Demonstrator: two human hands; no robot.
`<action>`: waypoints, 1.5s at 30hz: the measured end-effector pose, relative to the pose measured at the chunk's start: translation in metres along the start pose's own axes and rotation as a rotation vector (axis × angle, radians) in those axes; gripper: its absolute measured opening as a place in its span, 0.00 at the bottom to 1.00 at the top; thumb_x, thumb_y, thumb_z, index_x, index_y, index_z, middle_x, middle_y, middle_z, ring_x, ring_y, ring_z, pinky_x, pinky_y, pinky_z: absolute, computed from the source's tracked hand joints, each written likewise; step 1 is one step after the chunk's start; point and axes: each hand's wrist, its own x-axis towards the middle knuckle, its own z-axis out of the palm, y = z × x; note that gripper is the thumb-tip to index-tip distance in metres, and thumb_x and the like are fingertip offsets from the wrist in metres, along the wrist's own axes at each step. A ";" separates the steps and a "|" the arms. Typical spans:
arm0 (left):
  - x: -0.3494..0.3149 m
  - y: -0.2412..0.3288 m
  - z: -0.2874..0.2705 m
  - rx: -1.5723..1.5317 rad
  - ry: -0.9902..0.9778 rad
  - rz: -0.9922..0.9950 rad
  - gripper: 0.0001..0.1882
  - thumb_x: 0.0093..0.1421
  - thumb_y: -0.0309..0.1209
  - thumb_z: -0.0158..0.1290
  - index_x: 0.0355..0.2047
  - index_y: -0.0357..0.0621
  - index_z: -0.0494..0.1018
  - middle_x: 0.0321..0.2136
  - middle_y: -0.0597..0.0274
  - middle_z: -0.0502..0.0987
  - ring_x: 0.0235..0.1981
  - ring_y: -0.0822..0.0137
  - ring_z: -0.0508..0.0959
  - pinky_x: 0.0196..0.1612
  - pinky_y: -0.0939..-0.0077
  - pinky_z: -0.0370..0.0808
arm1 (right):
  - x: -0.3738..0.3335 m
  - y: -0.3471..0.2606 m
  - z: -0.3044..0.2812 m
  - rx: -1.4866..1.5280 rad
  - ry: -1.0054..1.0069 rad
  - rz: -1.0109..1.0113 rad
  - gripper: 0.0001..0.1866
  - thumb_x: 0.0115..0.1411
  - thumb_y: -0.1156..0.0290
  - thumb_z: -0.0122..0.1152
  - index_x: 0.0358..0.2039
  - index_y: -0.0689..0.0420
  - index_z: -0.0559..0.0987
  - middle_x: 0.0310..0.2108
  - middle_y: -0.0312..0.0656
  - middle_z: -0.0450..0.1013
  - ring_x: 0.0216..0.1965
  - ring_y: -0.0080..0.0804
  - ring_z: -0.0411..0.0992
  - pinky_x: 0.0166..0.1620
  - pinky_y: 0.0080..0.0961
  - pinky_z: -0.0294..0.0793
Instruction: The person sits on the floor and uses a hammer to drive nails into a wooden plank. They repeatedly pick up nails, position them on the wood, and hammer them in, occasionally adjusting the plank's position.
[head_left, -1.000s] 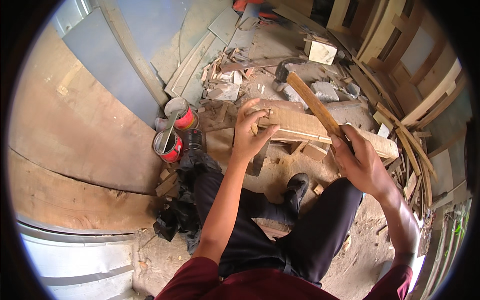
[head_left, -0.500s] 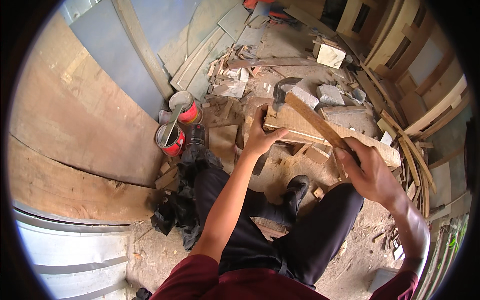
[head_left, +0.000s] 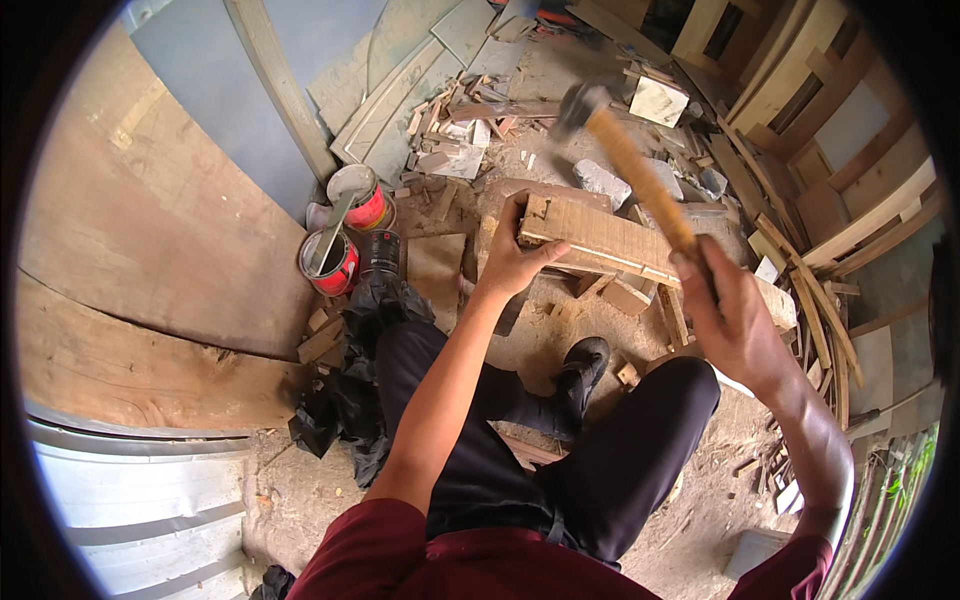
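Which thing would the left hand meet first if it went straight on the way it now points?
Most likely the wooden beam: the left hand grips its left end, so it would press against that at once. Depth beyond is unclear.

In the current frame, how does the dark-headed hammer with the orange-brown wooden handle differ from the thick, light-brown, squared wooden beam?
The dark-headed hammer is gripped by its handle in the right hand, while the light-brown beam is held at its left end by the left hand. The hammer's handle is slim; the beam is broad and squared. The hammer's head is blurred; the beam looks sharper. Both show wood and slant down toward the picture's right.
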 end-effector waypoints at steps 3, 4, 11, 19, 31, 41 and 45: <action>-0.001 0.002 0.003 -0.036 0.007 -0.017 0.41 0.50 0.40 0.71 0.57 0.41 0.60 0.48 0.57 0.71 0.51 0.66 0.71 0.53 0.68 0.71 | -0.002 0.005 -0.006 -0.122 -0.051 -0.151 0.10 0.70 0.70 0.49 0.40 0.65 0.69 0.17 0.50 0.64 0.16 0.39 0.64 0.24 0.37 0.62; -0.002 0.002 0.002 -0.021 0.006 -0.009 0.41 0.50 0.40 0.71 0.57 0.41 0.60 0.48 0.57 0.71 0.51 0.66 0.71 0.53 0.68 0.71 | -0.003 0.003 -0.007 -0.145 -0.042 -0.176 0.09 0.70 0.70 0.49 0.40 0.65 0.68 0.17 0.50 0.64 0.17 0.41 0.65 0.24 0.37 0.63; -0.006 0.006 0.002 -0.011 0.005 -0.033 0.39 0.51 0.39 0.70 0.56 0.41 0.60 0.48 0.58 0.70 0.51 0.66 0.71 0.53 0.69 0.72 | -0.003 0.007 -0.005 -0.088 -0.086 -0.057 0.10 0.69 0.70 0.50 0.41 0.66 0.69 0.17 0.49 0.66 0.17 0.40 0.66 0.23 0.37 0.63; -0.002 0.003 -0.002 0.019 -0.009 0.002 0.39 0.51 0.38 0.70 0.56 0.41 0.59 0.48 0.58 0.70 0.51 0.66 0.71 0.53 0.68 0.72 | -0.004 -0.003 -0.005 -0.045 -0.040 0.002 0.09 0.69 0.71 0.49 0.39 0.65 0.70 0.17 0.51 0.66 0.18 0.47 0.67 0.24 0.38 0.63; -0.003 0.000 0.003 0.008 0.009 -0.046 0.39 0.50 0.36 0.71 0.56 0.41 0.60 0.48 0.58 0.70 0.49 0.66 0.72 0.53 0.69 0.72 | -0.005 0.037 0.002 -0.312 0.037 -0.323 0.11 0.69 0.69 0.52 0.39 0.66 0.70 0.19 0.46 0.66 0.19 0.41 0.67 0.24 0.35 0.66; 0.001 -0.002 -0.001 -0.042 -0.007 -0.046 0.39 0.50 0.36 0.70 0.56 0.41 0.61 0.48 0.58 0.71 0.50 0.67 0.73 0.53 0.71 0.72 | 0.000 0.018 -0.007 -0.373 -0.035 -0.242 0.11 0.68 0.69 0.52 0.39 0.67 0.71 0.21 0.53 0.68 0.21 0.50 0.70 0.28 0.42 0.68; 0.004 -0.002 -0.001 0.000 -0.004 -0.041 0.39 0.50 0.36 0.70 0.56 0.41 0.60 0.47 0.58 0.71 0.49 0.66 0.73 0.52 0.71 0.72 | 0.005 0.019 -0.005 -0.557 0.022 -0.480 0.12 0.68 0.68 0.54 0.39 0.66 0.71 0.21 0.52 0.67 0.21 0.45 0.68 0.28 0.40 0.67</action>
